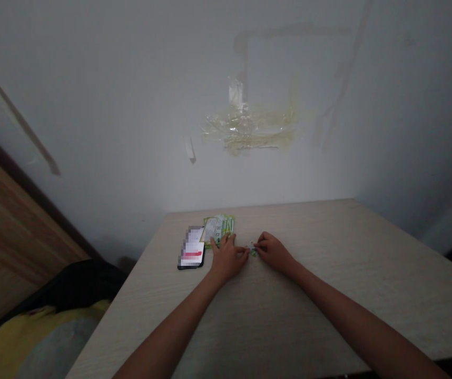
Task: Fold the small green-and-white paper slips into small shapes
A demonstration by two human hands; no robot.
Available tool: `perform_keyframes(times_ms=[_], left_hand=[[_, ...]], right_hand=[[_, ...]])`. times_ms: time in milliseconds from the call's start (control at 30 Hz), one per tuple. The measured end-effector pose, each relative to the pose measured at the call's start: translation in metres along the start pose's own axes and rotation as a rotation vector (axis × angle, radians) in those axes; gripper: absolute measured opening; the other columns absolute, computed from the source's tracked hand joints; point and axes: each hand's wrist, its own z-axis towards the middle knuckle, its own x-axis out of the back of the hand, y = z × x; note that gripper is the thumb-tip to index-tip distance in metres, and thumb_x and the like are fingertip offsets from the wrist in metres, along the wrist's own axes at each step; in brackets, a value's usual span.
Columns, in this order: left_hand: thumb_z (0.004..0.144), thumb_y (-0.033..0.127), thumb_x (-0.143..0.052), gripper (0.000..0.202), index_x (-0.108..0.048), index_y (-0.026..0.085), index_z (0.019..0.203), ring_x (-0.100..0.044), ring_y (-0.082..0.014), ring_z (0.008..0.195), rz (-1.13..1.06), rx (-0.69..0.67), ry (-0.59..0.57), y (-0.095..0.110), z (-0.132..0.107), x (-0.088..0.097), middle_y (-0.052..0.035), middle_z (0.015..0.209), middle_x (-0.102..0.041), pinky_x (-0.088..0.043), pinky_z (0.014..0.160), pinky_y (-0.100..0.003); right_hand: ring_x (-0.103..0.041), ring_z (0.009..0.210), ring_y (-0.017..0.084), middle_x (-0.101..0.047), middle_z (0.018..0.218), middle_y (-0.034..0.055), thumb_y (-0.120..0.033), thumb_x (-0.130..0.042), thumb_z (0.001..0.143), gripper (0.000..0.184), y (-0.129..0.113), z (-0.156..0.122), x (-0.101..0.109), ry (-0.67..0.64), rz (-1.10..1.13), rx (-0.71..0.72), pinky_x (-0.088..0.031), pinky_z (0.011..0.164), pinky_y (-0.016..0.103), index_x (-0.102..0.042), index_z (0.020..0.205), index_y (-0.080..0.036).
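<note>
Between my hands, low over the table, is a small green-and-white scrap (253,251), too small to tell its kind. My left hand (228,259) has its thumb and index finger at the scrap's left edge, while its other fingers spread toward the near edge of a green-and-white printed packet (220,227). On the scrap's right side, my right hand (276,253) pinches the edge with curled fingers. A phone (194,255) with a lit, partly blurred screen lies left of my left hand, its upper corner against the packet.
The pale wooden table (313,326) meets a grey-white wall (131,105) at its back edge. Old clear tape (253,129) clings to the wall. On the left, below table height, are a yellow-and-grey cloth (44,337) and a wooden panel (5,226).
</note>
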Motion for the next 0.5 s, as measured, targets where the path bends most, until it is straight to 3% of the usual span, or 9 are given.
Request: perform_keyframes(times_ms=[100, 300, 500], left_hand=[[0.085, 0.050, -0.055, 0.022, -0.075, 0.040, 0.091, -0.030, -0.0355, 0.138, 0.001, -0.020, 0.039, -0.0007, -0.0014, -0.0005, -0.0031, 0.139, -0.051, -0.001, 0.105, -0.075], [0.085, 0.039, -0.058, 0.018, -0.075, 0.036, 0.090, -0.029, -0.0329, 0.139, 0.018, -0.147, 0.136, 0.0047, -0.0061, 0.0041, -0.0016, 0.139, -0.052, 0.005, 0.109, -0.071], [0.086, 0.038, -0.058, 0.018, -0.075, 0.033, 0.084, -0.032, -0.0337, 0.137, 0.040, -0.144, 0.179, 0.0063, -0.0057, 0.0073, -0.0012, 0.137, -0.053, 0.006, 0.109, -0.071]], right_hand=[[-0.057, 0.079, 0.015, -0.059, 0.084, 0.0055, -0.013, -0.061, 0.083, 0.014, 0.0018, 0.0000, -0.0009, -0.002, -0.008, 0.000, -0.047, 0.075, 0.027, -0.075, 0.083, -0.016], [-0.057, 0.079, 0.015, -0.060, 0.085, 0.0053, -0.013, -0.060, 0.084, 0.015, 0.0004, -0.0006, 0.0015, 0.003, 0.015, 0.005, -0.046, 0.075, 0.026, -0.074, 0.085, -0.017], [-0.058, 0.079, 0.014, -0.060, 0.084, 0.0051, -0.015, -0.061, 0.084, 0.013, 0.0006, -0.0003, 0.0007, 0.003, 0.015, 0.005, -0.046, 0.075, 0.026, -0.074, 0.083, -0.017]])
